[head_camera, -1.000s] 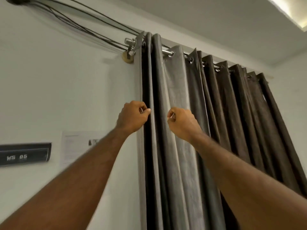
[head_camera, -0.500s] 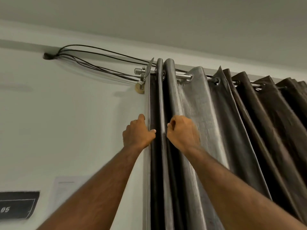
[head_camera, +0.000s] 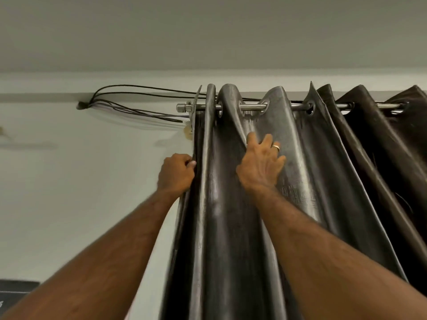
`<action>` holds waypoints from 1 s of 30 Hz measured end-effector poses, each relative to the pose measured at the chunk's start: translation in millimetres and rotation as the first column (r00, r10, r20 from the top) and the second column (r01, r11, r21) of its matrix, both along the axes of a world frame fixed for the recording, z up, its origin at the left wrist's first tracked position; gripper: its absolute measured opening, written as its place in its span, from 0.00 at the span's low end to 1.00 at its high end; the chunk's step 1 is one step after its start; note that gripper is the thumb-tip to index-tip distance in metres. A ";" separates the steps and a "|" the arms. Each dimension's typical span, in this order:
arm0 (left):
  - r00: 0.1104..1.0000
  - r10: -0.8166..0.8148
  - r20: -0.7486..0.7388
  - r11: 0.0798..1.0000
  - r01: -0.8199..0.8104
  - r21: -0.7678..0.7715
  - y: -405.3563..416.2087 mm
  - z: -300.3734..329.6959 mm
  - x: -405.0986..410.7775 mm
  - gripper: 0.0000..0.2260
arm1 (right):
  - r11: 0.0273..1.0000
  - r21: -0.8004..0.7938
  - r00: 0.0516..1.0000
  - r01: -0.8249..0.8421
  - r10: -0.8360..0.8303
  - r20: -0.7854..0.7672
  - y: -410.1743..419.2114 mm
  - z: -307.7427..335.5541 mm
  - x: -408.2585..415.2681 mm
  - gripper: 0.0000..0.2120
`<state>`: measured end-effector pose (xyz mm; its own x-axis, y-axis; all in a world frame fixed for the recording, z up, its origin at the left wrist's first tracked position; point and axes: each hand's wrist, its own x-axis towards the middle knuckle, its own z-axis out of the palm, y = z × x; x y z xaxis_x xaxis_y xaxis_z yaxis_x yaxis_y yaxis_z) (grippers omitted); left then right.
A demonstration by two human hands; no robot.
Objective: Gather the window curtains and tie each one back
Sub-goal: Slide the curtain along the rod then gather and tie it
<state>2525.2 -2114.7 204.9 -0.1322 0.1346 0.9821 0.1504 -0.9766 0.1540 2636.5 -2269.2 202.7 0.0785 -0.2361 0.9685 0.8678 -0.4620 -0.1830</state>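
Nearest, two bare forearms reach upward from the lower corners of the view. The left hand (head_camera: 176,174) has its fingers (head_camera: 190,162) curled and pinching the leading edge of the dark grey-brown, glossy eyelet curtain (head_camera: 231,227), beside the white wall (head_camera: 80,181). The right hand (head_camera: 261,168), wearing a gold ring (head_camera: 276,147), lies spread and flat against a broad fold, fingers straight, gripping nothing. The fabric appears soft yet fairly heavy, with a slick sheen; it likely slips under a flat palm, so take hold by closing the fingers round a bunched fold, not its face. Farther up, the curtain hangs by metal eyelets from a polished steel rod (head_camera: 251,107), partly gathered toward the left end. Behind, black cables (head_camera: 138,98) run along the wall under the ceiling (head_camera: 208,31).
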 end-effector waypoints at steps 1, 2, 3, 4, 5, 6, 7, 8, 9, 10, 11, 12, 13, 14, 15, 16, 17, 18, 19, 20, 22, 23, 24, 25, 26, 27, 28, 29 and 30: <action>1.000 0.004 -0.007 1.000 -0.004 0.001 -4.2 0.9 5.0 0.17 | 0.999 -0.003 0.995 -0.033 0.034 0.095 0.5 0.5 -2.9 0.19; 1.000 0.005 -0.005 1.000 -0.005 -0.003 -7.5 2.0 8.9 0.17 | 0.994 -0.053 0.976 -0.096 0.104 0.189 2.5 0.0 -9.7 0.13; 1.000 -0.004 0.007 1.000 0.004 -0.010 -9.2 2.2 11.2 0.17 | 0.978 -0.135 0.958 -0.159 0.186 0.219 5.1 -2.3 -19.9 0.12; 1.000 -0.017 0.021 1.000 0.017 -0.013 -9.3 2.1 13.0 0.17 | 0.953 -0.211 0.951 -0.215 0.254 0.178 8.8 -3.3 -29.6 0.16; 0.999 -0.027 0.031 1.000 0.027 -0.010 -10.6 0.4 14.2 0.17 | 0.929 -0.251 0.949 -0.271 0.302 0.092 12.2 -2.7 -37.6 0.20; 0.999 -0.033 0.032 0.999 0.033 -0.008 -12.0 -2.2 15.1 0.16 | 0.911 -0.259 0.943 -0.321 0.331 -0.001 16.1 -0.9 -43.3 0.24; 0.999 -0.035 0.021 0.999 0.035 -0.002 -13.4 -4.3 15.8 0.15 | 0.903 -0.262 0.940 -0.340 0.333 -0.071 20.9 1.4 -46.7 0.26; 0.999 -0.037 0.005 0.999 0.037 0.005 -14.9 -5.6 16.0 0.13 | 0.899 -0.277 0.941 -0.338 0.319 -0.114 26.2 3.7 -48.0 0.27; 0.999 -0.050 -0.007 0.999 0.050 0.014 -15.7 -6.6 15.4 0.12 | 0.890 -0.302 0.939 -0.342 0.314 -0.140 30.8 4.0 -47.7 0.24; 0.997 -0.072 -0.011 0.997 0.072 0.024 -16.0 -6.7 13.9 0.13 | 0.880 -0.327 0.938 -0.346 0.312 -0.152 32.9 3.3 -46.2 0.19; 0.996 -0.093 -0.010 0.995 0.093 0.028 -16.3 -6.1 11.8 0.14 | 0.878 -0.338 0.940 -0.339 0.302 -0.158 32.3 2.5 -42.1 0.14; 0.994 -0.110 -0.012 0.993 0.110 0.031 -17.7 -3.9 10.8 0.14 | 0.885 -0.335 0.944 -0.324 0.281 -0.170 27.0 1.5 -35.4 0.11; 0.993 -0.121 -0.013 0.992 0.121 0.025 -21.2 -2.0 11.6 0.14 | 0.898 -0.315 0.948 -0.306 0.256 -0.190 17.1 1.0 -27.0 0.11; 0.991 -0.134 -0.011 0.991 0.134 0.017 -28.0 0.8 15.1 0.12 | 0.917 -0.273 0.948 -0.291 0.237 -0.214 4.1 2.1 -16.9 0.12; 0.988 -0.152 -0.008 0.988 0.152 0.016 -38.8 3.8 21.5 0.10 | 0.937 -0.219 0.946 -0.274 0.221 -0.239 -11.3 4.2 -6.5 0.14; 0.984 -0.180 -0.006 0.983 0.180 0.022 -51.2 7.8 30.1 0.07 | 0.954 -0.166 0.944 -0.249 0.201 -0.260 -27.4 7.4 4.5 0.15; 0.978 -0.209 -0.012 0.977 0.209 0.032 -65.4 12.0 39.2 0.06 | 0.968 -0.121 0.944 -0.220 0.180 -0.276 -41.8 10.5 15.5 0.16; 0.970 -0.242 -0.025 0.969 0.243 0.052 -80.4 15.4 47.8 0.05 | 0.977 -0.084 0.943 -0.194 0.162 -0.292 -54.8 13.5 26.2 0.17; 0.961 -0.275 -0.042 0.958 0.277 0.071 -93.5 17.6 55.0 0.05 | 0.980 -0.058 0.935 -0.188 0.161 -0.317 -66.5 15.3 35.3 0.17; 0.949 -0.311 -0.061 0.945 0.315 0.086 -103.1 17.8 60.5 0.05 | 0.980 -0.040 0.924 -0.193 0.167 -0.345 -77.0 15.8 43.9 0.16; 0.939 -0.334 -0.078 0.938 0.339 0.070 -102.4 10.8 59.3 0.05 | 0.974 -0.036 0.910 -0.223 0.195 -0.367 -87.2 14.1 54.2 0.14; 0.948 -0.309 -0.073 0.949 0.313 0.045 -91.8 3.6 52.6 0.05 | 0.970 -0.062 0.914 -0.235 0.199 -0.353 -86.4 12.5 54.6 0.14; 0.961 -0.270 -0.061 0.962 0.271 0.008 -75.8 -4.4 44.1 0.06 | 0.966 -0.094 0.924 -0.239 0.197 -0.328 -81.8 10.8 54.4 0.14; 0.972 -0.231 -0.038 0.973 0.230 -0.037 -58.2 -11.2 34.3 0.06 | 0.962 -0.114 0.932 -0.248 0.205 -0.298 -77.1 7.6 50.7 0.13; 0.980 -0.200 -0.005 0.977 0.198 -0.080 -42.1 -17.0 22.7 0.06 | 0.956 -0.127 0.935 -0.265 0.223 -0.275 -71.0 5.2 46.5 0.13; 0.983 -0.180 0.019 0.976 0.181 -0.119 -30.3 -20.2 11.0 0.07 | 0.947 -0.137 0.934 -0.290 0.249 -0.257 -63.5 2.6 40.6 0.13; 0.985 -0.169 0.033 0.977 0.172 -0.125 -23.4 -19.5 1.5 0.08 | 0.936 -0.148 0.929 -0.321 0.280 -0.244 -54.6 3.2 35.0 0.12; 0.986 -0.163 0.026 0.980 0.165 -0.114 -20.8 -16.5 -4.9 0.09 | 0.924 -0.162 0.922 -0.347 0.303 -0.242 -45.6 3.0 26.6 0.11; 0.987 -0.161 0.006 0.983 0.161 -0.086 -19.8 -12.2 -7.9 0.09 | 0.914 -0.186 0.918 -0.360 0.313 -0.242 -32.0 4.5 17.4 0.10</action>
<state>2517.4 -2134.5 192.7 -0.1004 0.2382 0.9660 -0.0078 -0.9711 0.2386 2653.9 -2301.2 207.3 0.3154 0.0587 0.9471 0.9335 -0.1984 -0.2986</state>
